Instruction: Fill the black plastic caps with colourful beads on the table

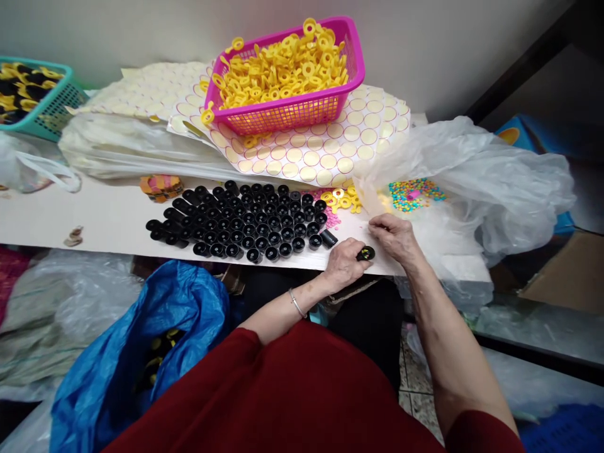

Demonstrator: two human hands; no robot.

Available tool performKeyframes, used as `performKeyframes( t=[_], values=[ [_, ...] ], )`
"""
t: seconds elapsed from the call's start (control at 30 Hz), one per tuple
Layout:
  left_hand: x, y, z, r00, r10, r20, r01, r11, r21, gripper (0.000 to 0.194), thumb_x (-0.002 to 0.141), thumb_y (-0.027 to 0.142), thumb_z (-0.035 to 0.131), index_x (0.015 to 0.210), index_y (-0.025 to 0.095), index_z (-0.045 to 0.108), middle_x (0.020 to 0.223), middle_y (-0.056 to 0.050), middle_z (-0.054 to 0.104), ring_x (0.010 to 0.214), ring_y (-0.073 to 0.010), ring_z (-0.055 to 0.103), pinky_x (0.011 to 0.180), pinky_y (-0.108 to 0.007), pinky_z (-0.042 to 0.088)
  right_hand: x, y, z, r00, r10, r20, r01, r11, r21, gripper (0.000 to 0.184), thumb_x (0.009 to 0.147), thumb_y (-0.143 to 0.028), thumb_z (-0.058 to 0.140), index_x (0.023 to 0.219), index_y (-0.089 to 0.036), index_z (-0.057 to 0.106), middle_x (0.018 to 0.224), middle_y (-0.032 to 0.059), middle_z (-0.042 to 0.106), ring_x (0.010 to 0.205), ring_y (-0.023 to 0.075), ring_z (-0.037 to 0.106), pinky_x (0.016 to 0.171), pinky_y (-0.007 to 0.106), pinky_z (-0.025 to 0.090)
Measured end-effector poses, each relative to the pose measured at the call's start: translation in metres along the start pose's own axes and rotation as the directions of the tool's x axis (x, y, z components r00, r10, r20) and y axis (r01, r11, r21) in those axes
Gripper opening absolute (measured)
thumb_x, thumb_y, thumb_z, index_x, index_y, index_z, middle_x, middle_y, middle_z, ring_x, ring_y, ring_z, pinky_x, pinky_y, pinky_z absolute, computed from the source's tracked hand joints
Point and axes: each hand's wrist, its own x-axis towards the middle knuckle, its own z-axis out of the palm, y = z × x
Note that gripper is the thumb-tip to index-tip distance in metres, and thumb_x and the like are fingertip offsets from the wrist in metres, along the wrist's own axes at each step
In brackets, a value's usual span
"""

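My left hand (346, 264) grips a small black cup (365, 253) at the table's front edge, its mouth facing up, with bits of yellow and green inside. Just right of it, my right hand (392, 236) is closed with fingertips pinched; what they hold, if anything, is hidden. Multicoloured beads (401, 200) lie beyond the right hand, with a small pink piece (413, 195) among them. Several black cups (248, 228) stand upright in rows to the left, and one black cup (329, 238) lies on its side. Yellow ring pieces (348, 201) and pink beads (332, 219) are behind them.
A pink basket (283, 113) heaped with yellow ring pieces sits on dotted sheets (377, 123) at the back. A teal basket (56, 107) is far left. Clear plastic bags (509, 163) crowd the right side. A blue sack (189, 296) gapes open below the table, left.
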Motion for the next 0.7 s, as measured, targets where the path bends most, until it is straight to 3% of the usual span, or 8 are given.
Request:
performKeyframes(
  t=[0.13, 0.23, 0.43, 0.7],
  values=[
    [-0.008, 0.0, -0.006, 1.0, 0.006, 0.008, -0.006, 0.999, 0.041, 0.015, 0.074, 0.024, 0.076, 0.081, 0.02, 0.063, 0.085, -0.003, 0.063, 0.087, -0.0209, 0.06, 0.08, -0.033, 0.05, 0.012, -0.008, 0.014, 0.979, -0.093, 0.183, 0.089, 0.996, 0.032, 0.012, 0.074, -0.028, 0.061, 0.073, -0.02, 0.069, 0.077, 0.0029, 0.066, 0.073, 0.0167, 0.06, 0.072, 0.031, 0.048],
    [-0.013, 0.001, -0.01, 1.0, -0.006, -0.001, 0.006, 1.0, 0.028, 0.016, 0.075, 0.023, 0.077, 0.085, 0.02, 0.065, 0.087, -0.003, 0.065, 0.089, -0.0211, 0.061, 0.082, -0.034, 0.051, 0.019, -0.017, 0.031, 0.959, -0.125, 0.256, 0.131, 0.991, -0.006, 0.012, 0.075, -0.026, 0.061, 0.071, -0.019, 0.07, 0.078, 0.0034, 0.063, 0.074, 0.0165, 0.059, 0.072, 0.031, 0.047],
    [-0.012, 0.002, -0.011, 1.0, -0.002, -0.031, 0.001, 1.0, -0.02, 0.021, 0.073, 0.019, 0.078, 0.091, 0.019, 0.067, 0.097, -0.004, 0.067, 0.095, -0.0214, 0.062, 0.088, -0.034, 0.052, 0.029, -0.022, 0.049, 0.94, -0.135, 0.314, 0.162, 0.985, -0.063, 0.008, 0.074, -0.026, 0.067, 0.069, -0.022, 0.071, 0.076, 0.0017, 0.06, 0.072, 0.0154, 0.057, 0.066, 0.028, 0.044],
    [-0.012, -0.001, -0.01, 1.0, -0.014, -0.007, 0.014, 1.0, 0.014, 0.014, 0.075, 0.024, 0.076, 0.084, 0.019, 0.067, 0.085, -0.003, 0.063, 0.088, -0.0217, 0.061, 0.082, -0.034, 0.052, 0.032, -0.012, 0.048, 0.943, -0.148, 0.297, 0.186, 0.977, -0.103, 0.011, 0.078, -0.023, 0.06, 0.07, -0.021, 0.069, 0.075, 0.0029, 0.059, 0.071, 0.0162, 0.055, 0.069, 0.03, 0.042]
  ],
)
